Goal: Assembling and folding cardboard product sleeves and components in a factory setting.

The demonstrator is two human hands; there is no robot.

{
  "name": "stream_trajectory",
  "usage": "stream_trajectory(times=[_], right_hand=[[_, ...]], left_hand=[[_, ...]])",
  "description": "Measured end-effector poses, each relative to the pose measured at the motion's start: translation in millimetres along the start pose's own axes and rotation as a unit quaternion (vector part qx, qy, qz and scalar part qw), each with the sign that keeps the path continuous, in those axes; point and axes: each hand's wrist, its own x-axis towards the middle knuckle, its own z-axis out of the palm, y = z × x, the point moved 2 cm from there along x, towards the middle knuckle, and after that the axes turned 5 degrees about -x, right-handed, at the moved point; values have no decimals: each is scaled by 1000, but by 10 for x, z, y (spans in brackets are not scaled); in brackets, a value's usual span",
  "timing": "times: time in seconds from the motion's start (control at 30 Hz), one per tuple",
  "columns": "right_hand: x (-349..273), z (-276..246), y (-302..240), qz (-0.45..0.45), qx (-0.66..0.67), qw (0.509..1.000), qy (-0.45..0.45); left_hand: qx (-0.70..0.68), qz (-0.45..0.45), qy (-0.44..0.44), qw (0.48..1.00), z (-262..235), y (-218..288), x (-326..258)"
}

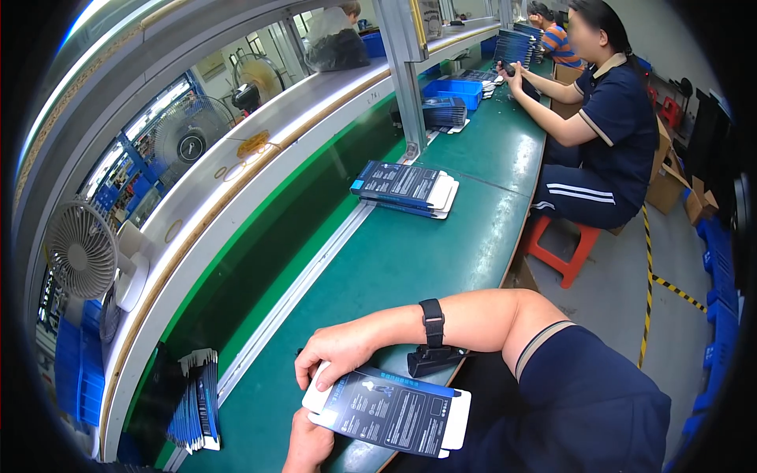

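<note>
My right hand (335,355) pinches the left end of a dark blue and black printed carton (390,406), its thumb on the white end flap. The carton lies tilted over the table's near edge, with white flaps sticking out at its right end. My left hand (309,443) grips the carton's lower left corner; most of its fingers are hidden beneath. On my right wrist is a black strap (432,322), and a black device (434,360) shows just below it. A fanned stack of similar flat cartons (195,402) stands at the left.
Another stack of flat cartons (406,189) lies farther along the green table (347,268). Beyond are a blue bin (457,93) and a seated co-worker (607,110) handling a dark object. A metal post (406,94) and a shelf with a white fan (83,248) border the left.
</note>
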Motion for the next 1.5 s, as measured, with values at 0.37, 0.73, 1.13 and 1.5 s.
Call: stream_trajectory(times=[0.37, 0.73, 1.13, 1.5], right_hand=[[-20, -36, 5, 10, -1, 1000, -5], [16, 16, -16, -7, -6, 1000, -4], [68, -57, 163, -78, -91, 992, 49], [3, -153, 212, -50, -192, 977, 78]], left_hand=[[-35, 1, 5, 999, 11, -7, 33], [-26, -1, 6, 1000, 8, 15, -37], [-78, 10, 71, 994, -54, -93, 52], [-289, -1, 281, 915, 352, 157, 263]])
